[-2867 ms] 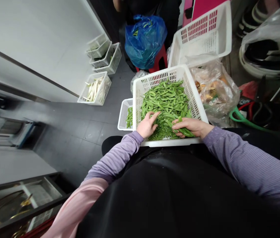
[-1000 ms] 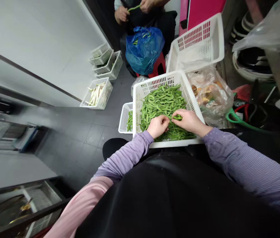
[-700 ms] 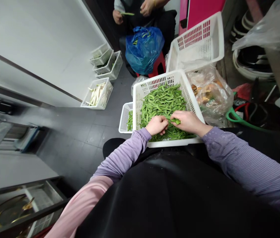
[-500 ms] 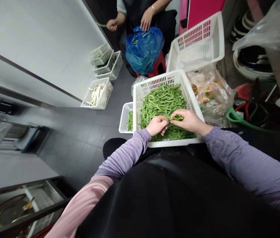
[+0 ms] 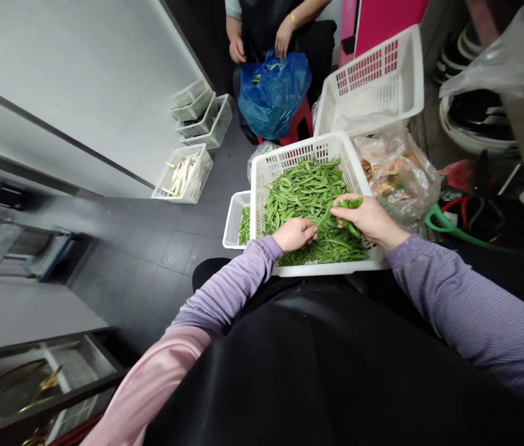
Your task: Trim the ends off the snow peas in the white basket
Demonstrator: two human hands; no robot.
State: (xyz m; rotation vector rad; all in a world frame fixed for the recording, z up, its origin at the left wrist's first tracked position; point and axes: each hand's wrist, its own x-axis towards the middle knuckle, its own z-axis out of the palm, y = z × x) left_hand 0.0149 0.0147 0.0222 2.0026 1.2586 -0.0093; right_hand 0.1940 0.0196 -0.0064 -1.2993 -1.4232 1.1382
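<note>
A white plastic mesh basket (image 5: 311, 267) holds a heaped pile of green snow peas (image 5: 306, 192). My right hand (image 5: 368, 220) is raised over the basket's right side, its fingers closed on a green pea pod (image 5: 351, 212). My left hand (image 5: 294, 235) rests curled on the near part of the pile, just inside the front rim. Its fingertips are hidden, so I cannot tell whether it grips a pod. A smaller white basket (image 5: 235, 220) with some peas sits under the left side of the big one.
A co-worker's hands (image 5: 264, 43) are at the top, above a blue plastic bag (image 5: 274, 94) on a red stool (image 5: 300, 118). A white basket (image 5: 373, 80) and a clear food bag (image 5: 396, 167) lie beyond. Baskets of white stalks (image 5: 183, 176) stand by the wall.
My right hand has moved away from my left toward the basket's right side, with a pod in it. The co-worker's hands have dropped toward the blue bag.
</note>
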